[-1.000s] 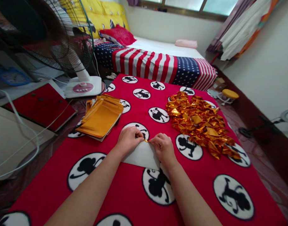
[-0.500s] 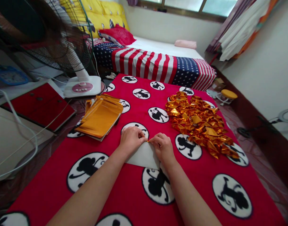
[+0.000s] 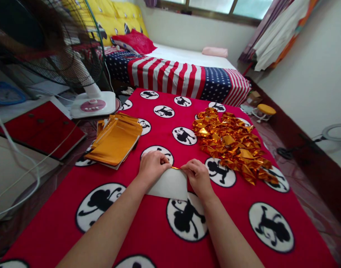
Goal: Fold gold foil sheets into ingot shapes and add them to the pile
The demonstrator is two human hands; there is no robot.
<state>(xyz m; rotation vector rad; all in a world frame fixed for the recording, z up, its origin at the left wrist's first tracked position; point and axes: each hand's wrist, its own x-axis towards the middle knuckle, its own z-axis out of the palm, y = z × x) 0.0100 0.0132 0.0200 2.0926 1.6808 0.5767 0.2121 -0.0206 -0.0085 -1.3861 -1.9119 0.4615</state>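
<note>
A pale sheet of paper point(image 3: 170, 185) with a thin gold edge along its far side lies on the red cloth between my hands. My left hand point(image 3: 155, 165) pinches the far left part of that edge. At the far right corner, my right hand point(image 3: 197, 175) pinches the same edge with thumb and fingers. To the left lies a stack of gold foil sheets point(image 3: 114, 139). A heap of folded shiny gold pieces point(image 3: 233, 143) is spread out at the right.
The red cloth point(image 3: 220, 230) with monkey prints covers the table. A white-based fan point(image 3: 93, 104) stands at the left, its blades blurred. Beyond are a bed point(image 3: 170, 76) and, at the right, a yellow stool point(image 3: 266, 109).
My right hand has slid rightward, away from my left hand, and more of the gold edge shows between them. The whole view has shifted slightly.
</note>
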